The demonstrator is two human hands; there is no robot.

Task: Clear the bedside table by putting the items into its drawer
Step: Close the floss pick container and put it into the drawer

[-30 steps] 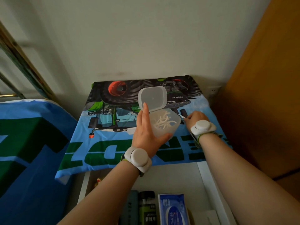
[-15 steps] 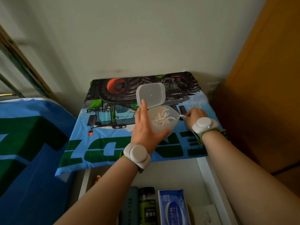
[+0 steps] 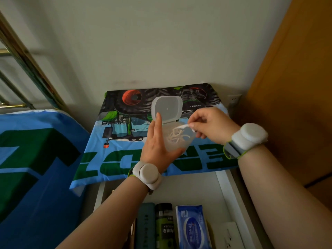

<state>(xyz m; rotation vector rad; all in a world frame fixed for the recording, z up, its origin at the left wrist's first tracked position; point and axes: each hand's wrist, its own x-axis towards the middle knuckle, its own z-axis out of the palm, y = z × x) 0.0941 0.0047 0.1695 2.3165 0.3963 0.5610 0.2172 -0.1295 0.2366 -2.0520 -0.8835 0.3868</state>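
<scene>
Currently, left hand [image 3: 156, 143] grips the translucent plastic box [image 3: 180, 141] (hinged lid [image 3: 167, 108] open) above the cloth-covered desk [image 3: 124, 159]; right hand [image 3: 213, 126] pinches a small white stick [image 3: 185, 125] over the box's mouth.

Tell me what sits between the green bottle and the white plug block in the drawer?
A blue packet lies between the green bottle and the white plug block, seen in the head view.
</scene>
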